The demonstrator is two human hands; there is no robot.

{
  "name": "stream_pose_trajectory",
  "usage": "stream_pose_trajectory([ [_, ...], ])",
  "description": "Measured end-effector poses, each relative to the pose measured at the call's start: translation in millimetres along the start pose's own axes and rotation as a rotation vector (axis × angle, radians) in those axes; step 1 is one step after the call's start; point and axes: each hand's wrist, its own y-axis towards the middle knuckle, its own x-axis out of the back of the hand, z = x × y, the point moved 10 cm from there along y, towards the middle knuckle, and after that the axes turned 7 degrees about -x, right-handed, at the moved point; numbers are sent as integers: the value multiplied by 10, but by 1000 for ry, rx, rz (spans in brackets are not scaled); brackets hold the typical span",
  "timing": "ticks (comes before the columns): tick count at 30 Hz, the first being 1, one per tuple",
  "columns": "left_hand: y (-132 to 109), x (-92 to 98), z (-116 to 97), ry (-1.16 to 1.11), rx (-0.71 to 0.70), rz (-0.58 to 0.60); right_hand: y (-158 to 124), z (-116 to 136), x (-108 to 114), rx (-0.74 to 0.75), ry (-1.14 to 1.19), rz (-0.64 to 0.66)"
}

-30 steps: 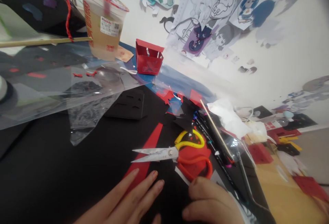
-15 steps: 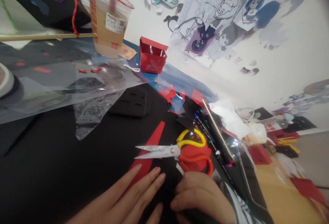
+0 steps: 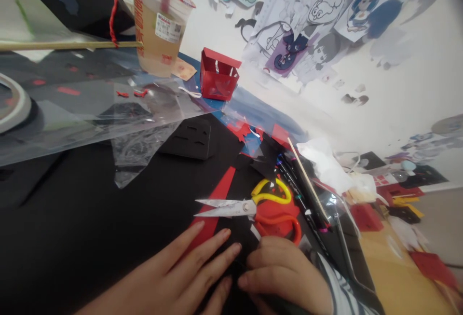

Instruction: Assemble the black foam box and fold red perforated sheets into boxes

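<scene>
My left hand (image 3: 181,276) lies with its fingers apart on black material (image 3: 119,228), its fingertips touching or beside a long red paper strip (image 3: 220,189). To its right, my right hand (image 3: 285,274) is curled with its fingers pressed together low over the black surface; whatever it holds is hidden under the fingers. Just beyond both hands lie scissors (image 3: 246,207) with partly spread blades pointing left across the red strip. Their yellow and orange handles rest over a red piece (image 3: 277,213).
A drink cup (image 3: 159,30) and a red paper box (image 3: 219,76) stand at the back. Clear plastic (image 3: 133,151) and a tape roll (image 3: 21,107) lie left. Markers (image 3: 304,199), a wooden stick (image 3: 307,180) and crumpled white tissue (image 3: 321,160) are at the right.
The view has shifted slightly, so more of the tape roll shows at the left. My left hand's fingers look a little more spread; my right hand stays curled.
</scene>
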Motion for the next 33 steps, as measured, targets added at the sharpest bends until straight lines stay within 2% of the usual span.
stream_pose_trajectory([
  [5, -2, -35, -11, -9, 25, 16, -1, 51, -55, 109, 15, 75],
  [9, -20, -56, -34, -1, 14, 53, -28, 39, -112, 126, 7, 132],
  [15, -15, -61, -30, -3, 4, 51, -29, 64, -92, 138, 12, 126],
  [26, 0, -64, -24, 7, 30, 10, 14, 114, 8, 71, -41, 2],
  [33, 7, -50, -19, 3, 46, -7, -56, 93, 127, -96, -153, -221],
])
